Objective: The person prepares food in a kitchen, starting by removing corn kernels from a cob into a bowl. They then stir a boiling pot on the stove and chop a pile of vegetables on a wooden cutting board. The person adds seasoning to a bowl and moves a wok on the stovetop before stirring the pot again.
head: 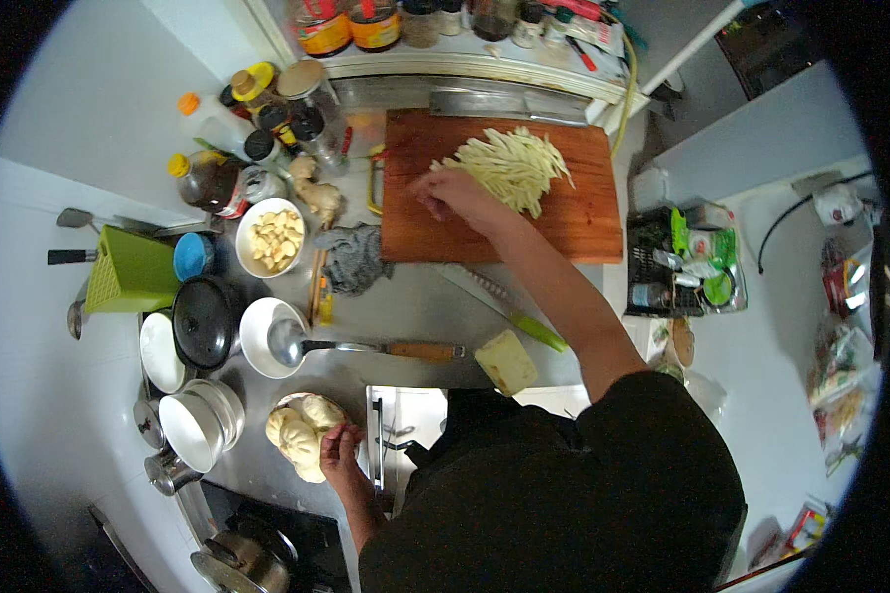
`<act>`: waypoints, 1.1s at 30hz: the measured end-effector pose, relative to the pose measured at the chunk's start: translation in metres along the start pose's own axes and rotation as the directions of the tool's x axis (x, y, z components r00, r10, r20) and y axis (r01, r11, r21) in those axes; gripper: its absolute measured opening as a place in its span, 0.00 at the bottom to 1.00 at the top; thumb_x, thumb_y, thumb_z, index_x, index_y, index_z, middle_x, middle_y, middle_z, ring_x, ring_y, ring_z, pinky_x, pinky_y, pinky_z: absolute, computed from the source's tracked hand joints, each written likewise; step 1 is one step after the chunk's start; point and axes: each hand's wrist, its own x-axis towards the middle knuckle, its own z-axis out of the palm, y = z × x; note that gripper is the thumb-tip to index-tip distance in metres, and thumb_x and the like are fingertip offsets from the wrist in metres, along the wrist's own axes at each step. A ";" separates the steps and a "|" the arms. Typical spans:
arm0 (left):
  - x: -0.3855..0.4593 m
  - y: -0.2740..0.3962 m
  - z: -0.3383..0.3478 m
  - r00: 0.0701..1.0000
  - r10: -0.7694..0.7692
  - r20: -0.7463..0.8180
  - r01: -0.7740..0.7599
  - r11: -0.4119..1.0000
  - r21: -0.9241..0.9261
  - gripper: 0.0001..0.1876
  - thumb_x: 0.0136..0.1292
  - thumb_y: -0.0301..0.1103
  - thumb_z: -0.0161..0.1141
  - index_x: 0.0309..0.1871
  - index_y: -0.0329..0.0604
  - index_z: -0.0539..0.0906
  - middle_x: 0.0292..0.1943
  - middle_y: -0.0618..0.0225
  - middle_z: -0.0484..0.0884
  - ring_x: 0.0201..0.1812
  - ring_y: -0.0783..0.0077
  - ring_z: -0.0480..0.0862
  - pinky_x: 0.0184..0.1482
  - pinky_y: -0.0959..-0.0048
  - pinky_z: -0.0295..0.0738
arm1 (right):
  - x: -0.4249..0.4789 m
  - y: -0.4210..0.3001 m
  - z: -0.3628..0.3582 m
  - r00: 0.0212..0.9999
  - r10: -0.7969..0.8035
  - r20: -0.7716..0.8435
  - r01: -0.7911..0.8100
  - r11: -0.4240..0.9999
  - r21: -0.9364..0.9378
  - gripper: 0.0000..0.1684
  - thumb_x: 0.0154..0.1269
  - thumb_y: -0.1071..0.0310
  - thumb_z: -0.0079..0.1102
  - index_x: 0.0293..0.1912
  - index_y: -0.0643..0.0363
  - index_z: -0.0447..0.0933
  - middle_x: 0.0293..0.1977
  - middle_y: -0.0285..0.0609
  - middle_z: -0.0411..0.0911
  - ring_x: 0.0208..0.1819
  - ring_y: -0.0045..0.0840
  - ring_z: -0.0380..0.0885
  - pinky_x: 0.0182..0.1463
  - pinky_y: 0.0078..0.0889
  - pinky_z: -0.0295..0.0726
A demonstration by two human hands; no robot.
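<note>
My right hand (445,194) is over the left part of a wooden cutting board (586,237), beside a pile of pale green vegetable strips (523,167). Its fingers point down and left; whether they hold anything is unclear. At the lower left, my left hand (340,448) is at the right edge of a plate of steamed buns (300,437), fingers bent, with nothing clearly seen in them. A knife with a green handle (538,332) lies on the counter below the board. Near the handle is a cut block of pale vegetable (506,362).
A ladle (415,351) rests with its bowl in a white bowl (256,348). Peeled garlic fills another bowl (273,239). A grey cloth (354,258) lies beside the board. A cleaver (489,104) is behind the board. A pot (248,560) stands on the stove.
</note>
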 end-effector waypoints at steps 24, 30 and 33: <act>-0.048 -0.018 -0.025 0.978 0.141 0.150 -0.126 0.986 -0.106 0.09 0.59 0.23 0.57 0.43 0.35 0.75 0.36 0.72 0.78 0.38 0.82 0.76 0.44 0.81 0.72 | -0.087 0.047 -0.144 0.846 -0.491 -0.206 -0.095 0.241 -0.966 0.20 0.67 0.56 0.47 0.43 0.62 0.77 0.31 0.44 0.77 0.28 0.30 0.73 0.34 0.35 0.74; -0.098 -0.044 -0.056 0.972 0.167 -0.167 -0.194 0.968 -0.157 0.08 0.61 0.24 0.55 0.43 0.33 0.76 0.37 0.68 0.78 0.40 0.78 0.78 0.44 0.78 0.75 | -0.004 0.004 -0.001 0.681 -0.675 0.283 0.505 0.153 -0.850 0.18 0.67 0.57 0.49 0.33 0.62 0.76 0.22 0.41 0.69 0.22 0.26 0.65 0.28 0.33 0.68; -0.125 -0.071 -0.082 0.932 0.158 -0.327 -0.217 0.964 -0.152 0.09 0.62 0.26 0.55 0.44 0.33 0.76 0.37 0.67 0.78 0.40 0.77 0.78 0.43 0.77 0.76 | -0.022 -0.021 0.091 0.582 -0.631 0.512 0.690 0.051 -0.722 0.14 0.67 0.62 0.48 0.37 0.63 0.75 0.27 0.44 0.71 0.29 0.30 0.69 0.34 0.34 0.71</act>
